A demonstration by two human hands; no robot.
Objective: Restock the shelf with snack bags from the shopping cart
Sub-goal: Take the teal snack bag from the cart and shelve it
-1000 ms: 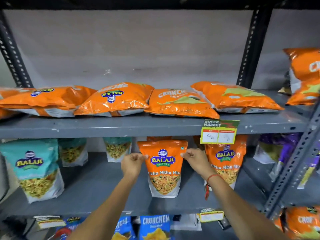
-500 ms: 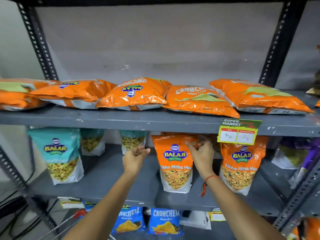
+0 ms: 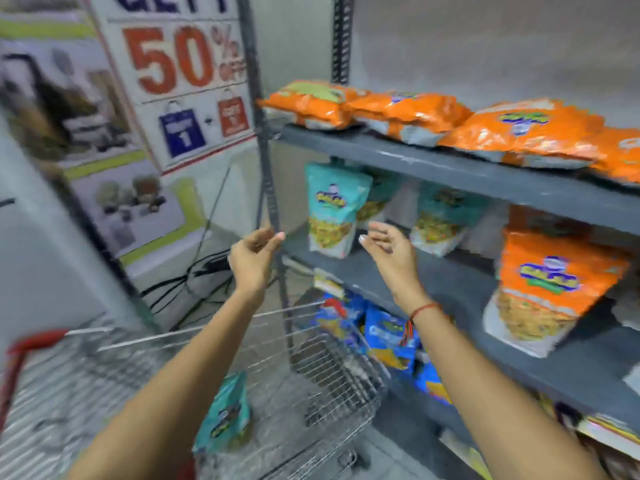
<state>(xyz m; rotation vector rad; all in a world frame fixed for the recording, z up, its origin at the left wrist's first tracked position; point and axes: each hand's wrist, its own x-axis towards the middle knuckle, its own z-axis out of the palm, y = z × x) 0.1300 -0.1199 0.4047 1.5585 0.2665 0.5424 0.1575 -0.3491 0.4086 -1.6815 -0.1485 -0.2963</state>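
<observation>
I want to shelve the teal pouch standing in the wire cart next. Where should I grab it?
Pinch the teal snack pouch by its flat top edge, coming from above: it stands roughly upright in the wire cart, top edge free. Both hands are empty.

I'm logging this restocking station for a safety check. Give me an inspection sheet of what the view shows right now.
Surface: grey middle shelf, bare at its front.
Job's things: teal snack bag in wire shopping cart; orange pouch and teal pouches upright on the shelf.
Clutter: nothing seen.
Hands: left hand and right hand both open, holding nothing.
Cables: black cables on the floor beside the rack.
Surroundings: 50% off poster; orange bags flat on the top shelf.
</observation>
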